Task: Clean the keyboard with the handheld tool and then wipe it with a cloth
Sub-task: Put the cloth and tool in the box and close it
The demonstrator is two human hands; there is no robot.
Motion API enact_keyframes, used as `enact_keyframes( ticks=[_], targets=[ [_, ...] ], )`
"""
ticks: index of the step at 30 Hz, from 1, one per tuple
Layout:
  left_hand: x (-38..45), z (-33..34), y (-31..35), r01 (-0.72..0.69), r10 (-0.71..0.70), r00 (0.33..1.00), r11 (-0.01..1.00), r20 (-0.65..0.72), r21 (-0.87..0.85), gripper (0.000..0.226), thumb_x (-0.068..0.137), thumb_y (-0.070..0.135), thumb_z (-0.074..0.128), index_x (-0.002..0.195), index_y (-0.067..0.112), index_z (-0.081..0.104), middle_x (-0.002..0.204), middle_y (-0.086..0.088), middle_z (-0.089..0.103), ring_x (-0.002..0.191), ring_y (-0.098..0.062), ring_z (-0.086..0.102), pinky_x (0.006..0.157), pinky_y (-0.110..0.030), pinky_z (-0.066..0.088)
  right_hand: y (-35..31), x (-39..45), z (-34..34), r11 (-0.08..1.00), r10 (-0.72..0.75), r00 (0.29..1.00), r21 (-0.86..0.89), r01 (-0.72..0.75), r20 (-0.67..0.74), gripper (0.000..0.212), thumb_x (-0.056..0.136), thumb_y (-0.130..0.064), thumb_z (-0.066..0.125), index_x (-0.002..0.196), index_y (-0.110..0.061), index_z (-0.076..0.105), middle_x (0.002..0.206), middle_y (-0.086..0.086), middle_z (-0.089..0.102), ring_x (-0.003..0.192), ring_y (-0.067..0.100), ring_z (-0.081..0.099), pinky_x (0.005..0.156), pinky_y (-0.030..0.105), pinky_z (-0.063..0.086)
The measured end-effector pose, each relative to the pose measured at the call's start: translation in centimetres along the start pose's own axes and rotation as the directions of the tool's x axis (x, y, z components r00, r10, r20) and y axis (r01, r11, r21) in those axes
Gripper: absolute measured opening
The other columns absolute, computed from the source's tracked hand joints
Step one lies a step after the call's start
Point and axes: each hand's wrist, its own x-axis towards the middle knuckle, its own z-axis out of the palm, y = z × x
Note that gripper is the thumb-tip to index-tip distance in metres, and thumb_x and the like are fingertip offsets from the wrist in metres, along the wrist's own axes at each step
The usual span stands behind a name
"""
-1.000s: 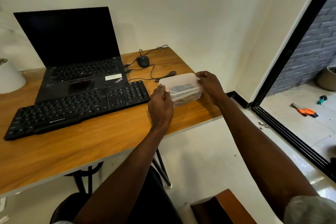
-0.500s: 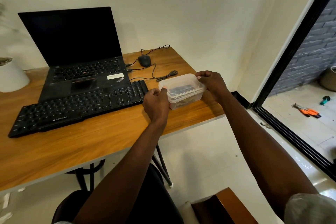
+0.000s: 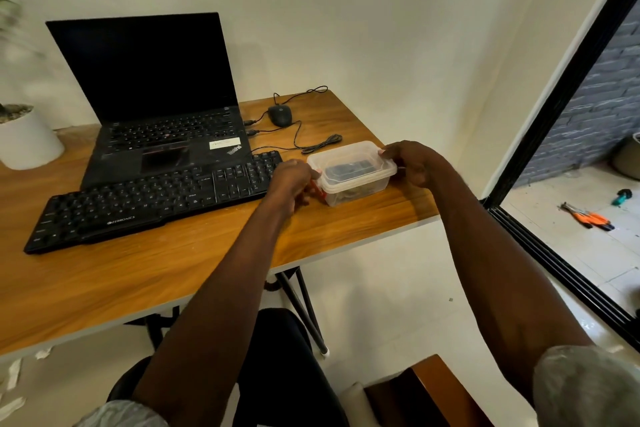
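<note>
- A clear, rounded-corner plastic container point(image 3: 351, 172) with a snap lid sits on the wood-grain table point(image 3: 138, 274); dark items show dimly through its walls.
- The left hand point(image 3: 291, 184) grips the container's near-left corner, fingers curled at the lid's rim, where a red tab shows.
- The right hand point(image 3: 412, 163) grips the far-right rim of the lid, fingers pinching its edge.
- Just left of the left grip lies the matte black keyboard point(image 3: 152, 201), its right end almost touching that hand; the open laptop point(image 3: 162, 114) stands behind it.
- Beyond the grips lie a black mouse point(image 3: 280, 114) and a looped cable point(image 3: 322, 142).
- The table's right edge runs close past the right grip, with bare floor below.
- Since half a second ago, both hands stay on the container, the left having slid lower at its corner.
</note>
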Motion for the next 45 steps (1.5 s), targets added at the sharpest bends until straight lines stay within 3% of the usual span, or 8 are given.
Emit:
enact_keyframes(
  ticks=[7,12,16,21,26,31,38,45],
  targets=[
    [-0.1,-1.2,1.3,0.023,-0.038,0.989,0.994,0.143,0.105,0.03,0.085,0.006,0.059,0.114,-0.002,0.058,0.082,-0.018,0.07,0.06,-0.021,0.062,0.049,-0.029,0.042,0.1,-0.2,-0.5,0.996,-0.007,0.991,0.093,-0.005,0.13,0.036,0.086,-0.014,0.064,0.12,-0.002,0.056,0.114,0.017,0.063,0.096,0.03,0.064,0.074,0.037,0.057],
    [-0.6,-0.9,2.5,0.014,-0.024,0.999,0.973,0.04,0.231,0.013,0.084,0.007,0.067,0.095,0.003,0.06,0.067,-0.009,0.06,0.049,-0.015,0.05,0.041,-0.021,0.037,-1.4,-0.2,0.0,0.993,-0.067,0.997,-0.101,0.063,-0.036,0.035,0.082,-0.006,0.072,0.114,0.005,0.061,0.113,0.022,0.064,0.095,0.031,0.064,0.089,0.04,0.056],
    [-0.2,-0.1,2.5,-0.067,0.105,0.99,0.939,-0.096,0.337,0.013,0.081,0.012,0.074,0.085,0.001,0.069,0.068,-0.009,0.069,0.047,-0.015,0.057,0.04,-0.021,0.039,-1.6,-0.6,1.2,0.939,-0.207,0.947,-0.32,0.122,-0.245,0.026,0.08,-0.015,0.078,0.091,0.001,0.061,0.095,0.014,0.062,0.083,0.023,0.061,0.08,0.028,0.051],
    [-0.2,0.7,2.0,-0.141,0.26,0.947,0.863,-0.188,0.485,0.022,0.083,0.022,0.072,0.071,0.004,0.071,0.055,-0.005,0.068,0.038,-0.012,0.061,0.036,-0.017,0.041,-0.9,-1.1,2.9,0.793,-0.402,0.833,-0.6,0.108,-0.381,0.039,0.08,-0.024,0.078,0.107,-0.001,0.061,0.106,0.011,0.066,0.095,0.027,0.066,0.08,0.031,0.051],
    [-1.1,2.0,1.8,-0.168,0.402,0.881,0.759,-0.249,0.629,0.019,0.077,0.024,0.065,0.08,0.005,0.067,0.076,-0.005,0.071,0.069,-0.022,0.068,0.064,-0.031,0.058,0.0,-1.8,4.8,0.665,-0.552,0.737,-0.739,0.107,-0.391,0.021,0.084,-0.009,0.061,0.103,-0.001,0.06,0.111,0.016,0.062,0.103,0.031,0.06,0.076,0.033,0.047],
    [-2.6,3.6,1.6,-0.191,0.543,0.812,0.593,-0.213,0.783,0.014,0.082,0.018,0.065,0.093,0.008,0.067,0.093,-0.01,0.07,0.084,-0.028,0.067,0.067,-0.033,0.056,0.5,-1.9,6.2,0.436,-0.707,0.635,-0.899,0.046,-0.311,0.021,0.093,-0.009,0.052,0.108,0.0,0.063,0.116,0.015,0.057,0.107,0.028,0.055,0.082,0.034,0.048],
    [-2.0,2.4,-0.1,-0.188,0.424,0.87,0.757,-0.252,0.625,0.029,0.085,0.025,0.067,0.104,0.003,0.065,0.104,-0.009,0.07,0.092,-0.027,0.066,0.059,-0.027,0.042,-0.1,0.0,4.1,0.734,-0.446,0.813,-0.673,0.092,-0.375,0.017,0.087,-0.021,0.062,0.095,-0.006,0.063,0.093,0.007,0.065,0.085,0.021,0.062,0.067,0.026,0.038],
    [3.3,1.8,4.2,-0.298,0.442,0.833,0.866,-0.333,0.402,0.016,0.083,0.018,0.065,0.093,0.006,0.068,0.08,-0.002,0.065,0.065,-0.013,0.057,0.042,-0.021,0.031,-4.2,2.9,5.6,0.844,-0.488,0.75,-0.463,0.273,-0.447,0.03,0.089,-0.016,0.061,0.115,-0.005,0.052,0.112,0.009,0.061,0.101,0.025,0.059,0.072,0.028,0.038]
  ],
)
